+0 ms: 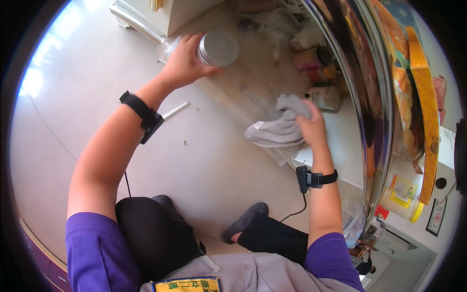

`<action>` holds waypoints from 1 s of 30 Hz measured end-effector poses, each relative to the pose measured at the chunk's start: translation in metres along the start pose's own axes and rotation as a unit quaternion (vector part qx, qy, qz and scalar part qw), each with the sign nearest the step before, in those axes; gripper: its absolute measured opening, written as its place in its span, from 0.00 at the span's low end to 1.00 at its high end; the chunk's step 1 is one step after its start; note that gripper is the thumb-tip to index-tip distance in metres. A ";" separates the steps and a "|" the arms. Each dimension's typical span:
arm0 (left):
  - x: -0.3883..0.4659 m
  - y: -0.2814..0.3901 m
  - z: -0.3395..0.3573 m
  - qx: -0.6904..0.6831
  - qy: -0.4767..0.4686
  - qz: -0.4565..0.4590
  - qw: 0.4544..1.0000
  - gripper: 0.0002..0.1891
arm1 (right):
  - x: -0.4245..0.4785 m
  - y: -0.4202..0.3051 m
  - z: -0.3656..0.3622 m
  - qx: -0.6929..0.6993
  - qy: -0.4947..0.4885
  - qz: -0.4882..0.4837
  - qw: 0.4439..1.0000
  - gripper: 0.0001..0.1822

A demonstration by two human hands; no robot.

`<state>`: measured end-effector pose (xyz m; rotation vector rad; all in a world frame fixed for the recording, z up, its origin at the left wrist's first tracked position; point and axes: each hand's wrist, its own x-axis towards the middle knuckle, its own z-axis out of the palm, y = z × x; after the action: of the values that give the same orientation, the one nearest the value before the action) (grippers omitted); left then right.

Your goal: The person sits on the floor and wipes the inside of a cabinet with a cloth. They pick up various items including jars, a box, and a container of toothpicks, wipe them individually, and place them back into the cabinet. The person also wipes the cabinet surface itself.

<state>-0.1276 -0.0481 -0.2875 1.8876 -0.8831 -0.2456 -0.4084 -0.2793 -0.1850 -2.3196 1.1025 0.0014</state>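
My left hand (185,65) grips a jar with a round silver metal lid (220,48), held above the floor near the white cabinet's corner. The jar's body is mostly hidden by my fingers and the lid. In my right hand (314,126) is a bunched light grey cloth (275,133), its loose end hanging to the left. Just beyond that hand, a jar with a label bearing writing (324,98) lies on its side on the low white shelf (344,135). A translucent plastic sheet or bag (233,98) spreads under and behind the cloth.
A shiny, curved metal-like edge (368,109) rises along the right. Further jars (312,58) and plastic bags (281,25) sit deeper in the shelf. Above are a yellow-lidded jar (403,206) and a yellow box (423,116). A white strip (177,110) lies on the floor.
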 end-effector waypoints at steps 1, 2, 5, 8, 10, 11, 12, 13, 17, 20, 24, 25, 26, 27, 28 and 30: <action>-0.001 -0.001 0.000 0.000 0.003 0.000 1.000 0.46 | 0.005 -0.001 -0.002 0.023 0.046 -0.019 0.999 0.30; -0.002 -0.002 0.000 0.000 0.007 -0.001 1.000 0.46 | 0.015 -0.003 -0.004 0.046 0.090 -0.039 0.994 0.30; 0.002 0.000 0.002 0.021 0.009 0.009 1.000 0.47 | 0.061 -0.013 0.011 0.064 0.211 -0.086 0.972 0.31; 0.007 0.009 0.008 0.023 0.004 0.011 1.000 0.48 | 0.100 -0.009 0.041 -0.063 0.212 -0.086 0.972 0.29; 0.007 0.013 0.008 0.021 0.000 0.000 1.000 0.49 | 0.103 -0.015 0.057 -0.118 0.176 -0.132 0.968 0.27; 0.008 0.015 0.010 0.019 -0.008 -0.006 1.000 0.49 | 0.095 -0.010 0.047 -0.031 0.086 -0.076 0.993 0.26; 0.003 0.010 0.002 0.029 -0.007 -0.024 0.999 0.49 | 0.078 -0.023 0.038 0.064 -0.021 -0.030 0.997 0.24; 0.003 0.005 -0.003 0.037 0.003 -0.025 0.999 0.49 | 0.064 -0.033 0.025 0.152 -0.124 0.019 0.980 0.23; 0.000 0.002 0.000 0.032 0.016 -0.031 0.999 0.48 | 0.038 -0.038 -0.001 0.246 -0.019 0.001 0.969 0.28; 0.013 0.008 0.003 0.008 0.009 -0.039 0.999 0.47 | 0.060 -0.038 0.012 0.098 0.038 0.013 0.994 0.29; 0.022 0.027 0.021 0.019 0.029 0.053 0.998 0.46 | 0.069 -0.022 0.052 0.007 0.060 -0.064 0.996 0.28; 0.022 0.022 0.019 0.011 0.003 0.036 0.999 0.46 | 0.059 -0.033 0.051 0.024 0.019 -0.074 0.997 0.26; 0.024 0.015 0.019 0.001 -0.023 0.019 1.000 0.46 | 0.047 -0.041 0.049 0.040 -0.022 -0.083 0.996 0.25; 0.025 0.011 0.019 -0.013 -0.047 0.003 0.999 0.45 | 0.035 -0.042 0.042 0.101 -0.060 -0.072 0.990 0.26; 0.023 0.012 0.016 -0.012 -0.042 -0.005 0.999 0.45 | 0.023 -0.039 0.028 0.161 -0.097 -0.061 0.980 0.26; 0.017 0.012 0.011 -0.012 -0.037 -0.017 0.999 0.45 | 0.018 -0.036 0.011 0.222 -0.097 -0.058 0.969 0.26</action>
<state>-0.1272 -0.0699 -0.2790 1.8819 -0.8936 -0.3472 -0.3680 -0.2685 -0.1808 -1.9303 0.7747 -0.0547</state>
